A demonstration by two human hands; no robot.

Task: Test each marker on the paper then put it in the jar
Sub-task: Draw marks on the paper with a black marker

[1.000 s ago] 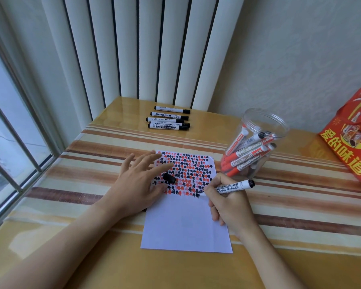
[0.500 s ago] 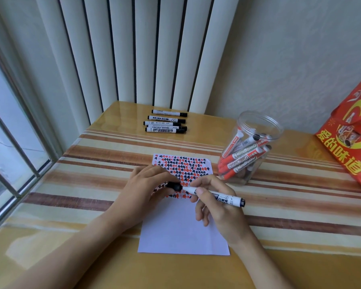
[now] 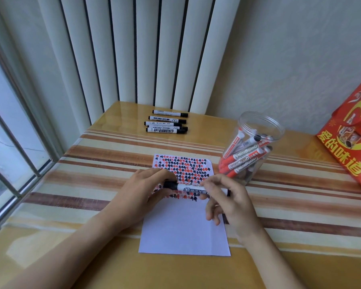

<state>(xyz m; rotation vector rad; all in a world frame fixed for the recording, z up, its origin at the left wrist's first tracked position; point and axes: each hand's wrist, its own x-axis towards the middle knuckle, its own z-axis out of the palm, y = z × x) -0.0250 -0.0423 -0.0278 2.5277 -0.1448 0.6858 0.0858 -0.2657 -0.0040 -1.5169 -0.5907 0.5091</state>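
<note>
A white marker [image 3: 188, 188] with a black cap lies level above the paper [image 3: 183, 228], held between both hands. My left hand [image 3: 142, 192] pinches the black cap end. My right hand [image 3: 227, 201] grips the barrel at its other end. The paper's upper half is covered with red and black test marks. A clear plastic jar [image 3: 256, 126] stands open to the right of the paper and holds several red and black markers. Several black-capped markers [image 3: 167, 124] lie in a row at the table's far edge.
A red printed bag [image 3: 350, 138] stands at the right edge of the table. Vertical blinds hang behind the table and a window frame runs along the left. The striped tabletop [image 3: 92, 184] extends left of the paper.
My right hand lifted the marker's tip off the paper and turned it level. My left hand brought the black cap onto the tip, and both hands now hold the capped marker.
</note>
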